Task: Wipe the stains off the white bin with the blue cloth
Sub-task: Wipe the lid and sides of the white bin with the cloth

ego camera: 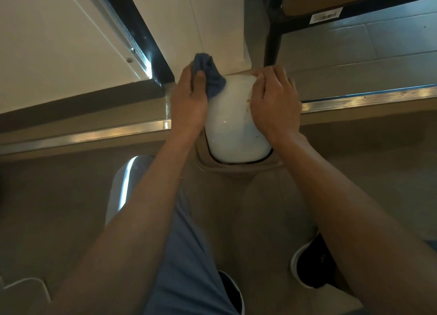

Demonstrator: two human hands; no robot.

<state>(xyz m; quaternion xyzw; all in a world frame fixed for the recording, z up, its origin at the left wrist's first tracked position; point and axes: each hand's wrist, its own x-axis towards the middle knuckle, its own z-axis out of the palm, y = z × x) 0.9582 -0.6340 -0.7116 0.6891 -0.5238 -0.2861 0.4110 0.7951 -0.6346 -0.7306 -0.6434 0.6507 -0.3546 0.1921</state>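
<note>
The white bin [233, 125] stands on the brown floor in the middle of the head view, seen from above, its rounded lid facing me. Small yellowish stains dot the lid's right side, beside my right hand. My left hand [189, 104] grips the bunched blue cloth [210, 78] and holds it against the lid's far left corner. My right hand [274, 102] rests on the lid's right edge, fingers curled over the far corner.
A metal floor strip [354, 102] runs across behind the bin. A black shelf leg [272, 38] stands just beyond it at the right, a white cabinet with a black frame [139, 31] at the left. My shoes [312, 260] are below, near the bin.
</note>
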